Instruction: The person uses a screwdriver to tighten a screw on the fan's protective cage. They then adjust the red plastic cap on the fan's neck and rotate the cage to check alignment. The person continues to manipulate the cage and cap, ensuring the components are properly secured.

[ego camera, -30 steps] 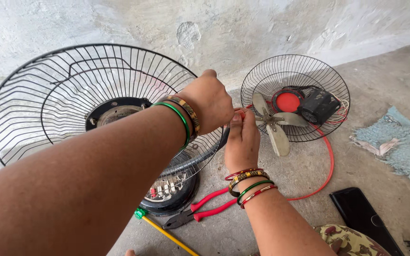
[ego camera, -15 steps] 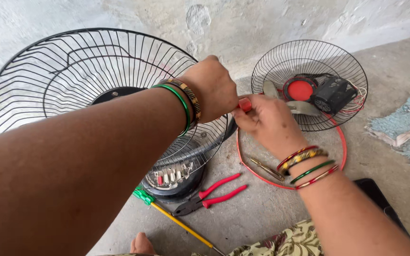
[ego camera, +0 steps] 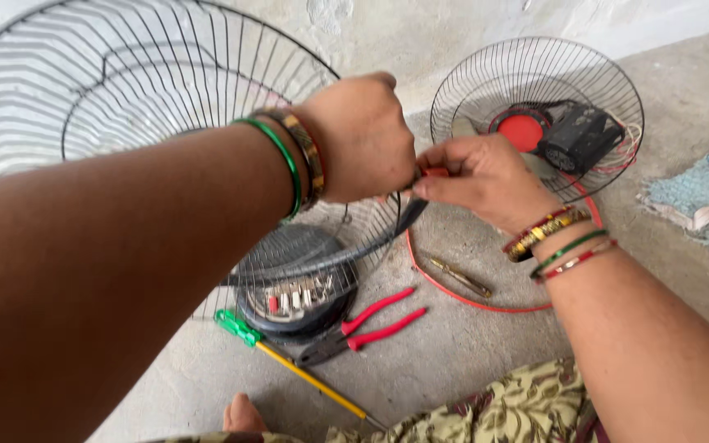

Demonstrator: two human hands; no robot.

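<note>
My left hand (ego camera: pixel 363 139) grips the rim of a large black wire fan guard (ego camera: pixel 125 98) that stands tilted on the floor at the left. My right hand (ego camera: pixel 478 176) pinches a small red-handled tool (ego camera: pixel 435 172) against the same rim, right beside the left hand; the tool's tip is hidden. Both wrists wear coloured bangles. Under the guard sits a round black fan base with a row of switches (ego camera: pixel 297 299).
A second wire guard (ego camera: pixel 584 66) holds a black motor (ego camera: pixel 580 135) and a red hub (ego camera: pixel 523 131). A red cable (ego camera: pixel 469 299) loops on the concrete floor by a small brass screwdriver (ego camera: pixel 461 277), red-handled pliers (ego camera: pixel 371 324) and a green-and-yellow screwdriver (ego camera: pixel 289 361). A blue rag (ego camera: pixel 707 201) lies at right.
The view has moved closer and lower. My right hand has shifted left onto the guard's rim next to my left hand, with the red tool still in it.
</note>
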